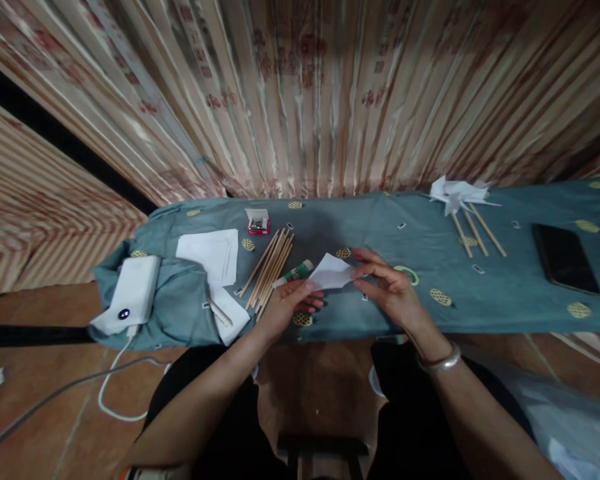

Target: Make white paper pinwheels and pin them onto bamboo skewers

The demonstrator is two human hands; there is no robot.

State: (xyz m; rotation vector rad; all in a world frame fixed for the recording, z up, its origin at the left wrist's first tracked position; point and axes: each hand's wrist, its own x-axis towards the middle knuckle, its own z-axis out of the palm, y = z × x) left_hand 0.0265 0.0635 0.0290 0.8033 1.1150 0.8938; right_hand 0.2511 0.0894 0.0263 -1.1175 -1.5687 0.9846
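Note:
A small folded piece of white paper (330, 272) is held up over the table between my two hands. My left hand (291, 298) pinches its lower left corner, with the thumb on top. At the paper's right edge, the thumb and fingers of my right hand (387, 283) close on it. Just beyond my left hand lies a green and white glue stick (299, 270). A bundle of thin wooden sticks (270, 267) rests to the left of it. Behind the sticks is a small red and white box (258, 223) with its lid up and little metal pieces inside.
White paper sheets (207, 253) lie left of the sticks, near a white power bank (135, 290) with a cable. Several white paper pinwheels (460, 193) on sticks lie at the right rear. A dark phone (565, 259) is farther right. A curtain (300, 100) hangs behind the table.

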